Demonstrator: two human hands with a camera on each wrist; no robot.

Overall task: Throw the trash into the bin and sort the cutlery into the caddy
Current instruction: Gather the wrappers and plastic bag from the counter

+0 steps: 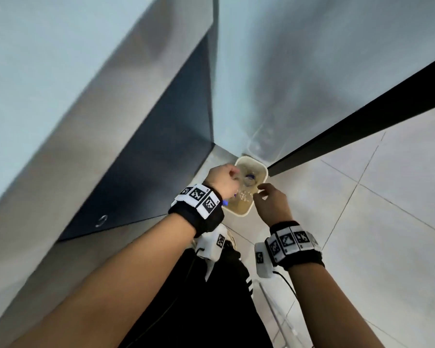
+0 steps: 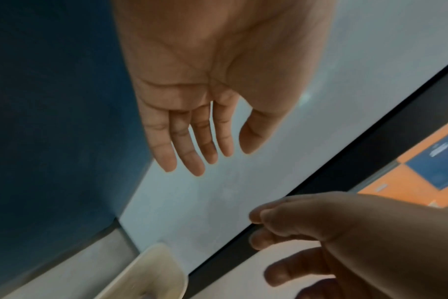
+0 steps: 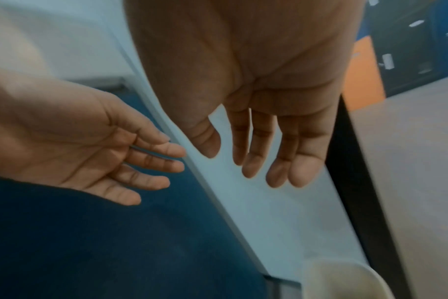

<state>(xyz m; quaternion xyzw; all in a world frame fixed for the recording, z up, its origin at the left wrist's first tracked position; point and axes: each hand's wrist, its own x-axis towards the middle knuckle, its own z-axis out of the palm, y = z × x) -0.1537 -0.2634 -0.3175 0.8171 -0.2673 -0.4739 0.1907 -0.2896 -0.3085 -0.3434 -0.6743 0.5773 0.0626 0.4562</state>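
Both hands hang empty, fingers straight, over the bin at frame centre: left hand above its left rim, right hand above its right. Clear bottles lie inside, directly below.

One cream bin on the floor, one clear plastic bottle above it, two empty hands, left hand, right hand

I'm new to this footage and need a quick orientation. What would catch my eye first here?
Two bare hands, the left hand and the right hand, hover open and empty over a cream bin on the floor in a wall corner. Inside the bin lies a crumpled clear bottle with a blue cap. Black wristbands with checkered tags ring both wrists.
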